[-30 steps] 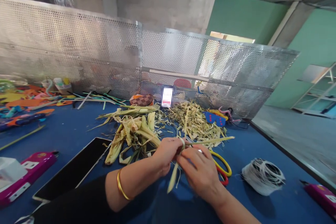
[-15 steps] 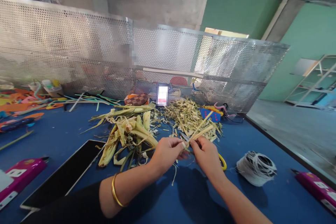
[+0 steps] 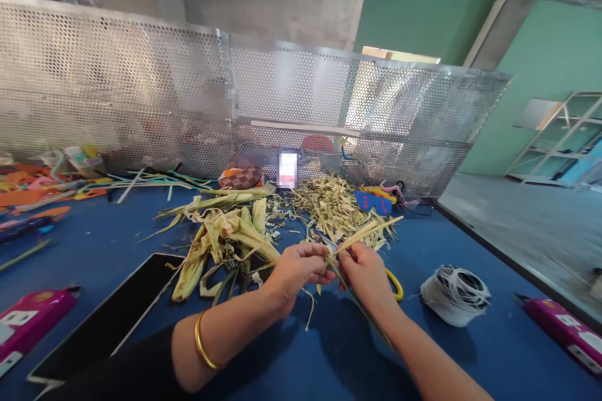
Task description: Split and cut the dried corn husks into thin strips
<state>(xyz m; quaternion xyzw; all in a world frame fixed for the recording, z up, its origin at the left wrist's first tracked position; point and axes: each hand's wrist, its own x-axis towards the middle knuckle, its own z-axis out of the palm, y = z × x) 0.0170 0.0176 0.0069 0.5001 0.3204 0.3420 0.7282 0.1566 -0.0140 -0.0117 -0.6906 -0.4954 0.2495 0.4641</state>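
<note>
2 hands (image 3: 298, 272) are over the bench (image 3: 282, 357), which carries 2 magenta devices (image 3: 564, 329), 1 black panel (image 3: 106, 319), 2 heaps of husk (image 3: 235, 225), 1 white string ball (image 3: 454, 297) toward the right edge and 1 checked pouch (image 3: 244, 179) along the far edge.

A black sleeve (image 3: 136, 357) covers the person's left arm at the lower left of the frame, its dark fabric looking plain and matte, and it ends partway along the forearm. Just beyond its edge sits a gold-coloured bangle (image 3: 201, 343), a slim, rounded, smooth band with a bright shine along its curve. The left hand (image 3: 301, 272) is ungloved. Toward the lower right, the right forearm (image 3: 435, 344) is bare down to the frame's edge, and the right hand (image 3: 369, 276) is ungloved too.
</note>
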